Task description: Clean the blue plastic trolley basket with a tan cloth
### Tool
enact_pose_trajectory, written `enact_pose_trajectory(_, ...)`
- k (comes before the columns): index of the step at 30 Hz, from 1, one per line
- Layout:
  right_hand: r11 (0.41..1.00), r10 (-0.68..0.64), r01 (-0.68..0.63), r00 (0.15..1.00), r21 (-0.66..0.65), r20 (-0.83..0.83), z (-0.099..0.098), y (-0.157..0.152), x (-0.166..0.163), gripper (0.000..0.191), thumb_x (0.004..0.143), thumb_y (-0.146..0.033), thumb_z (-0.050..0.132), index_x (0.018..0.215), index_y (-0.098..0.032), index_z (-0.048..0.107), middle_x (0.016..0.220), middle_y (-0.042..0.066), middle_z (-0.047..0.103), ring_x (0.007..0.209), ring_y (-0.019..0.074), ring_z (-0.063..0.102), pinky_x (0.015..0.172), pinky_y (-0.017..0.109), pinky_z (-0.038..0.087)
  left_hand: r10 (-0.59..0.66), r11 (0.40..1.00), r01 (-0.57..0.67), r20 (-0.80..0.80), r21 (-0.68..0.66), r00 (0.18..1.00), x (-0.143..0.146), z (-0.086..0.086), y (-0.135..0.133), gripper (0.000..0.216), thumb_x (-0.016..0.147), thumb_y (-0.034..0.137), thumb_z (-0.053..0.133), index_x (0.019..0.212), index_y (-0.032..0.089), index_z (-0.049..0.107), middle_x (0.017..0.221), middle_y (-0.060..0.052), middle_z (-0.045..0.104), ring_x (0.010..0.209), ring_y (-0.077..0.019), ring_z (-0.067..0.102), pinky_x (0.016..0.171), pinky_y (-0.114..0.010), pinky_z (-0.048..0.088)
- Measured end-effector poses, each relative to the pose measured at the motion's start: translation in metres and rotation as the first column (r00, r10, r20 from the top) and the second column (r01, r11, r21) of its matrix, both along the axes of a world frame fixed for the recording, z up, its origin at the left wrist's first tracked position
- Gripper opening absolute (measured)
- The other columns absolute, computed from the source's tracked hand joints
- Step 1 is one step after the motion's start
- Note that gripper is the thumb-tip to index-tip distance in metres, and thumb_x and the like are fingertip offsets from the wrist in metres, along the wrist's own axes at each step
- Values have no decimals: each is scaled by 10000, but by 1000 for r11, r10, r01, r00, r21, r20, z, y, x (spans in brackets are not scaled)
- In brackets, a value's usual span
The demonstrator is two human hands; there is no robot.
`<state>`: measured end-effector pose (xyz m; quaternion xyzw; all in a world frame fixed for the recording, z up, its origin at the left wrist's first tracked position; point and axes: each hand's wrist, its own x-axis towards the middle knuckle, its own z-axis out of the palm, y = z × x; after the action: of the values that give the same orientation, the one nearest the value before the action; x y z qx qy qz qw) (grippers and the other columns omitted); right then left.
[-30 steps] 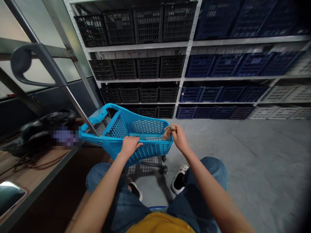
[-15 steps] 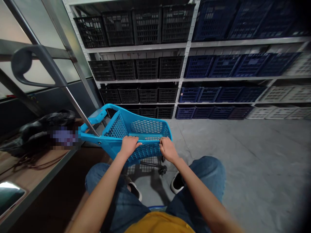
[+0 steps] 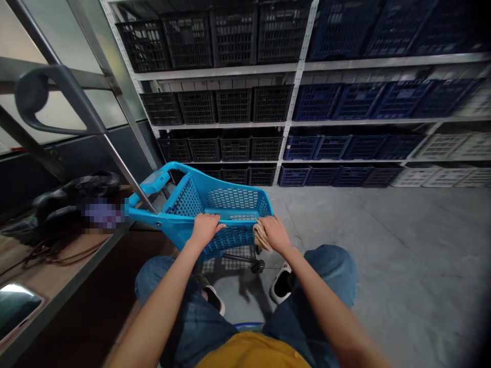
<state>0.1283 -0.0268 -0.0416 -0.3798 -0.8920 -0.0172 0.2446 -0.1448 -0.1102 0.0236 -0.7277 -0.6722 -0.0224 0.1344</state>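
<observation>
A small blue plastic shopping cart (image 3: 184,197) with perforated walls stands between my knees. On its near rim rests my left hand (image 3: 206,228), fingers curled over the edge and thumb along the side. Toward the cart's front corner, my right hand (image 3: 275,232) is closed on a crumpled beige cloth (image 3: 261,236), which hangs against the outside of the near wall. Part of the cloth is hidden under the fingers. The part of the basket floor that shows is bare blue plastic.
Shelves (image 3: 297,76) ahead carry black crates (image 3: 233,105), blue crates (image 3: 318,99) and white crates. A metal pole with a grey handle (image 3: 74,97) leans across the cart's rear. At left, a bench (image 3: 72,258) holds dark clothing and a glossy flat device (image 3: 19,312). Grey floor (image 3: 383,230) lies right.
The beige cloth has come into sight beneath my right hand, which has shifted slightly to the right with its wrist turned. My left hand keeps its place on the rim.
</observation>
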Motion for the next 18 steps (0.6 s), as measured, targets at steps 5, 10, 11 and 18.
enact_pose_trajectory(5,1000,-14,14,999,-7,-46,1,-6,-29,259,854,-161,461,1077,-164,592,1064,100,637,1050,230,529,1079,420,280,7,1000,-7,8,2,1000,0,-1,2,351,885,501,524,912,169,637,846,-121,685,842,-279,628,724,-346,367)
enact_pose_trajectory(10,998,0,-2,999,-66,-42,12,-16,-77,281,871,-174,450,1120,-173,582,1001,90,659,968,228,561,934,364,380,-20,1000,21,34,-7,999,-2,-1,2,263,903,400,509,959,185,649,866,-108,691,873,-279,626,722,-352,363)
enact_pose_trajectory(11,996,-7,4,999,-85,-36,12,-15,-77,264,876,-180,449,1102,-180,587,966,83,661,934,223,568,883,341,396,-20,1000,20,37,-9,999,-3,-1,2,253,901,391,513,964,188,650,869,-105,692,877,-278,627,723,-351,362)
enact_pose_trajectory(18,960,-277,264,946,-96,-168,0,13,-1,296,886,-172,420,1143,-198,565,984,84,650,906,214,567,767,299,397,-7,1000,7,34,-17,999,-1,0,3,384,891,521,506,937,162,633,862,-129,685,853,-276,628,731,-343,359)
